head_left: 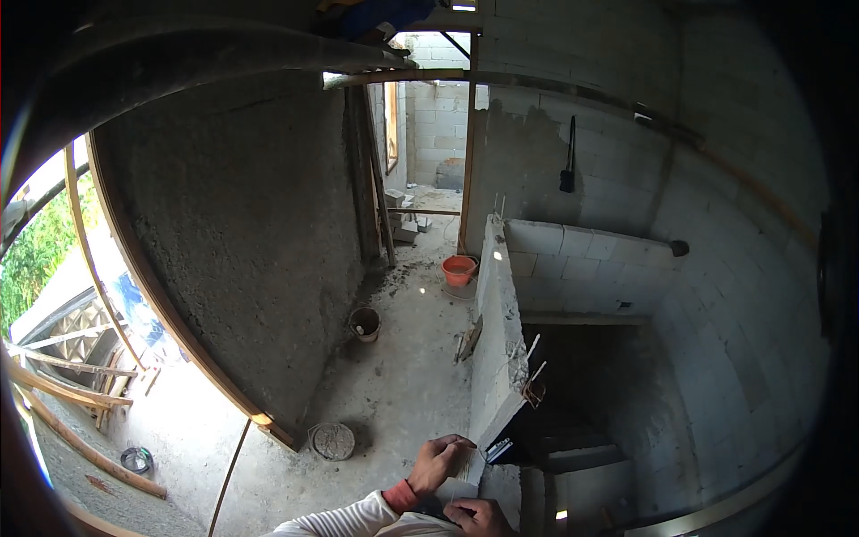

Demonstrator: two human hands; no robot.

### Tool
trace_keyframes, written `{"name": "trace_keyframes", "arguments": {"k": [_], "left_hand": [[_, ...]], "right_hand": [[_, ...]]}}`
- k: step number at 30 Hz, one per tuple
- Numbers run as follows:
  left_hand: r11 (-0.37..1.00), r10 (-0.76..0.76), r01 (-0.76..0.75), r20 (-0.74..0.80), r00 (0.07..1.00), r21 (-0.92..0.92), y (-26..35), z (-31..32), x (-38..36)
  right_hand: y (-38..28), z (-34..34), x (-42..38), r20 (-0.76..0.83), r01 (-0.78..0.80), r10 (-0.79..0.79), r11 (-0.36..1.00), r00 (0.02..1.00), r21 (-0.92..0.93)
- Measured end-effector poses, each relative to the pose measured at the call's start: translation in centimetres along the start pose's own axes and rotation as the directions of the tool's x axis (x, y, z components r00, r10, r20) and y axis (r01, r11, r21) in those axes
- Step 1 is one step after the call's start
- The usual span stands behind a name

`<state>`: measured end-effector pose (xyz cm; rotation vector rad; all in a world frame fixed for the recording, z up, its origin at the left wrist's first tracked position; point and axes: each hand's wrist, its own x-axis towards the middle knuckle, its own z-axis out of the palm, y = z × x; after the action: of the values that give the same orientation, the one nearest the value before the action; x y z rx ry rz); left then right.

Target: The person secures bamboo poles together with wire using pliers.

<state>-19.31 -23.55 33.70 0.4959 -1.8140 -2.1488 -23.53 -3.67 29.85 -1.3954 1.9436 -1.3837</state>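
Note:
My left hand (438, 462) reaches in from the bottom, in a white sleeve with a red cuff. Its fingers are curled at the edge of a pale flat piece (472, 467) by the end of the low block wall (495, 358). What exactly the fingers grip is too small to make out. Just below, my right hand (480, 516) is closed near the frame's bottom edge, and whatever it holds is hidden. A small dark and silvery object (497, 449) lies right beside the pale piece.
An orange bucket (459, 270) and a dark bucket (364, 324) stand on the concrete floor, with a cement-crusted round container (332, 441) nearer. A rough plastered wall (242, 233) rises at left. Thin rods (535, 358) stick out of the low wall. A brush-like tool (568, 174) hangs on the far wall.

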Motion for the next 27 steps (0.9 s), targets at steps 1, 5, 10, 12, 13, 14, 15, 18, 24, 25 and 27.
{"name": "trace_keyframes", "arguments": {"k": [1,5,10,12,13,14,15,18,24,25,27], "left_hand": [[1.0,-0.004,0.004,0.031,1.0,-0.002,0.5,0.1,-0.2],[0.994,0.094,-0.102,0.15,0.984,0.047,2.0,0.6,-1.0],[0.86,0.224,-0.311,0.248,0.943,0.405,2.8,1.1,-1.2],[0.831,0.256,-0.312,0.181,0.95,0.461,2.9,1.4,-1.1],[0.815,0.273,-0.31,0.147,0.951,0.489,3.0,1.6,-1.0],[0.799,0.292,-0.306,0.111,0.95,0.517,3.0,1.7,-0.9],[0.79,0.303,-0.302,0.089,0.949,0.534,3.2,1.8,-0.9],[0.757,0.341,-0.288,0.021,0.94,0.587,3.0,2.2,-0.9],[0.914,0.274,-0.211,-0.145,0.951,0.347,0.4,3.0,0.0],[0.985,0.097,-0.079,-0.119,0.988,0.153,0.8,3.2,0.0],[0.989,-0.136,0.138,0.031,0.99,-0.055,2.9,3.5,-0.5]], "right_hand": [[1.7,0.2,-0.3,-0.035,0.057,-0.059,0.997,0.998,-0.052],[3.4,-4.7,2.4,-0.058,-0.094,0.09,0.992,0.994,-0.087],[-0.2,-9.8,6.4,-0.225,-0.041,0.028,0.998,0.974,-0.053],[-4.0,-10.6,7.0,-0.214,-0.035,0.017,0.996,0.977,-0.08],[-5.0,-10.3,7.1,-0.229,0.025,-0.052,0.993,0.972,-0.119],[-5.9,-9.7,6.9,-0.233,0.033,-0.065,0.99,0.97,-0.138],[-6.6,-8.9,6.6,-0.236,0.041,-0.077,0.987,0.969,-0.157],[-5.4,-6.2,4.9,-0.226,0.043,-0.066,0.993,0.972,-0.106],[-5.2,-2.3,1.1,-0.109,-0.147,0.178,0.957,0.978,0.248],[-3.9,-1.5,0.4,-0.138,-0.136,0.19,0.934,0.972,0.331],[1.2,-0.9,-1.5,-0.141,-0.258,0.327,0.894,0.934,0.366]]}}
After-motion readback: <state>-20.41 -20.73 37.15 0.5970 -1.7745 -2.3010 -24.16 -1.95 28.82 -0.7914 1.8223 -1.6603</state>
